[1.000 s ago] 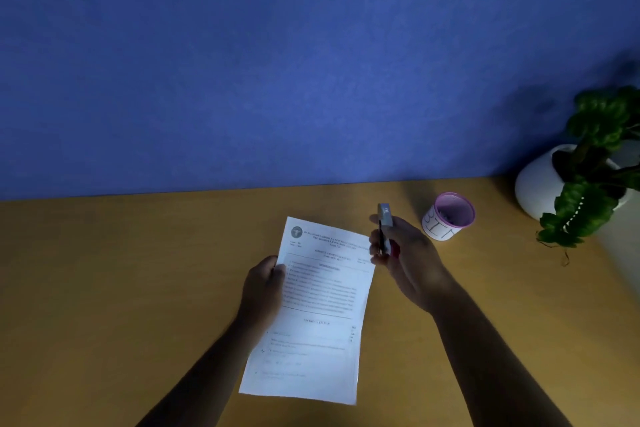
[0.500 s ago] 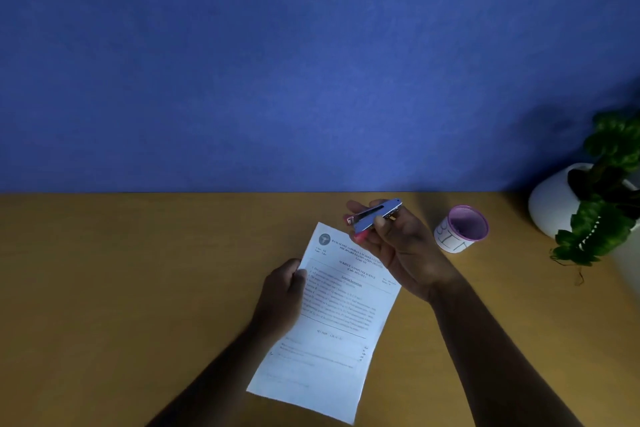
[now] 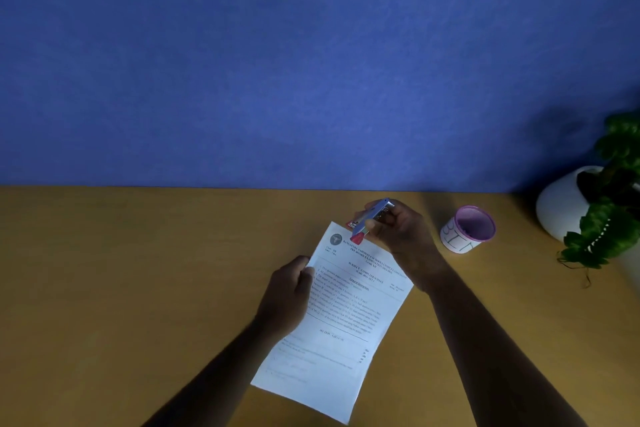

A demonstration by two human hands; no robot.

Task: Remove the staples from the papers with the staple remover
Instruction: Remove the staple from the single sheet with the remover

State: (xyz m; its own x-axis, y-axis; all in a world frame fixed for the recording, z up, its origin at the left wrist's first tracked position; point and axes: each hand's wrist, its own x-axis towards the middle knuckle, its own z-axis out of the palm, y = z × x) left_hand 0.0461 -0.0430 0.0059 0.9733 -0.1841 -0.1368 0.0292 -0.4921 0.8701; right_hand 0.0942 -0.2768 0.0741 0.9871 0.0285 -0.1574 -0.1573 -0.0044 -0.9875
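A blue wall (image 3: 277, 62) backs a wooden surface (image 3: 138, 288) where a person works over one set of printed papers (image 3: 339, 329). The papers lie slanted at the middle of the surface, and the number of sheets cannot be told from here. One potted plant (image 3: 568, 208) stands at the far right. Both hands are in play. The left hand (image 3: 287, 291) holds the papers by their left edge, fingers curled round it. The right hand (image 3: 401, 232) has its fingers wrapped round the single staple remover (image 3: 370, 217), whose red tip sits at the top edge of the page, just right of the crest. One pink-rimmed cup (image 3: 467, 229) stands near the right hand, between it and the plant. No staple can be made out, in the page or loose on the surface. By the look of it the pulling has yet to begin, and the whole job is left to do.
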